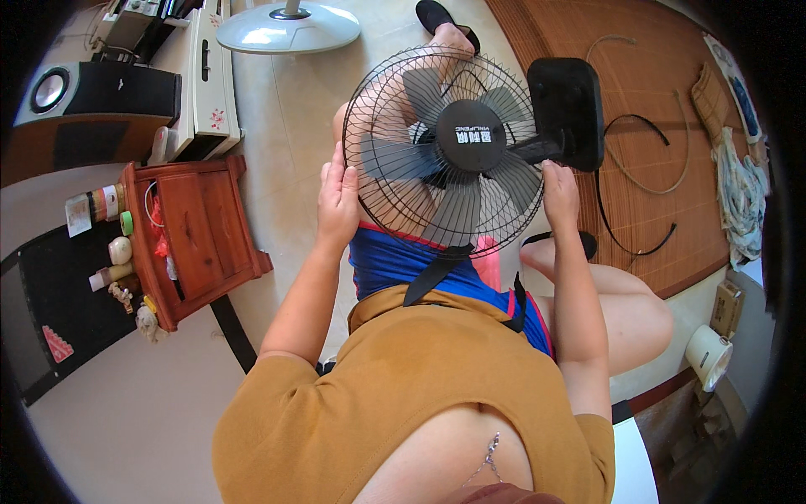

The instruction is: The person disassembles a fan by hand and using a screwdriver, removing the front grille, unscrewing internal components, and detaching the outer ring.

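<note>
A small black electric fan point(473, 136) lies across my lap, its round wire cage facing up. Dark translucent blades show through the wires, around a black hub. Its black base point(569, 109) sticks out at the cage's right side, joined by a short neck. My left hand point(338, 200) holds the cage's left rim, with the fingers pointing away from me and partly bent. On the other side, my right hand point(560, 200) grips the rim just below the neck and base. Some of its fingertips are hidden behind the cage.
A brown slatted mat point(638, 227) on the right bears black and pale straps. At the far side stands a pale round pedestal base point(288, 32). To the left are a reddish wooden cabinet point(201, 235), a speaker point(101, 105) and a white drawer unit point(210, 84).
</note>
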`<state>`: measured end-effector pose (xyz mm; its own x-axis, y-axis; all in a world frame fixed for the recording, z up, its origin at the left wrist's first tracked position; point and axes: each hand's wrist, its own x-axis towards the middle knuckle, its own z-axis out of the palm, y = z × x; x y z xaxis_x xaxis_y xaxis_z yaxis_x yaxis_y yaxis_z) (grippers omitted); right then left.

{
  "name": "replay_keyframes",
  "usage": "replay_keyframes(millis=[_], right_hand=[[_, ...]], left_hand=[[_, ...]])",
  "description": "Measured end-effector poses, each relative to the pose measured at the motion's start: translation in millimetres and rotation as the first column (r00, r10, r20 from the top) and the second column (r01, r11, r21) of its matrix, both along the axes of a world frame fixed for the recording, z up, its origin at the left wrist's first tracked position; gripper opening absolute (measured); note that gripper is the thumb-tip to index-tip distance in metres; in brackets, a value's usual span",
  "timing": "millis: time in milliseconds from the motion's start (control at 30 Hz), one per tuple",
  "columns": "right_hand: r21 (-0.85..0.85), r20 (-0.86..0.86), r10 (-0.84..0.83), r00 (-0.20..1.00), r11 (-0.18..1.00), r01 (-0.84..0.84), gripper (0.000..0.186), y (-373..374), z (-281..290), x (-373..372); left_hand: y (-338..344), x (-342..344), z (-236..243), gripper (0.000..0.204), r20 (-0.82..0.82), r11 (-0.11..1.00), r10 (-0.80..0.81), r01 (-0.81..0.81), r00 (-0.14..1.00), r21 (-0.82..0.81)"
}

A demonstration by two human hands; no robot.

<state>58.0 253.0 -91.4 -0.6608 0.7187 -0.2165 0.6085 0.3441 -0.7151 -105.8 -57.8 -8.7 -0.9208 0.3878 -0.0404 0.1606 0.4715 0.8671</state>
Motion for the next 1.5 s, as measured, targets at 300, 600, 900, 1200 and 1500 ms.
replay_keyframes(millis=[300, 600, 900, 1200, 1500], right_hand=[[-0.168, 0.108, 0.028, 0.994, 0.986, -0.009, 0.054, 7.3, -1.5, 1.3], [-0.527, 0.094, -0.040, 0.995, 0.846, 0.084, 0.052, 7.6, 23.8, 1.7], [-0.156, 0.173, 0.060, 0.983, 0.987, -0.032, 0.056, 9.4, 29.9, -2.7], [-0.385, 0.195, -0.002, 0.981, 0.920, 0.078, 0.057, 7.3, 34.2, -3.9], [-0.318, 0.232, 0.078, 0.970, 0.948, 0.000, 0.057, 15.1, 40.3, -4.0]], left_hand=[[-4.9, 1.1, -5.3, 0.044, 0.132, 0.992, 0.003, -0.020, 0.991, 0.128], [0.8, 16.1, 15.1, 0.045, 0.318, 0.976, 0.042, -0.106, 0.947, 0.189], [-0.9, 0.9, 22.0, 0.043, 0.437, 0.974, 0.037, -0.130, 0.899, 0.185], [-10.2, -24.7, 19.2, 0.044, 0.490, 0.982, 0.017, -0.107, 0.872, 0.157], [49.6, -78.5, 1.3, 0.041, 0.495, 0.925, -0.004, -0.185, 0.869, 0.332]])
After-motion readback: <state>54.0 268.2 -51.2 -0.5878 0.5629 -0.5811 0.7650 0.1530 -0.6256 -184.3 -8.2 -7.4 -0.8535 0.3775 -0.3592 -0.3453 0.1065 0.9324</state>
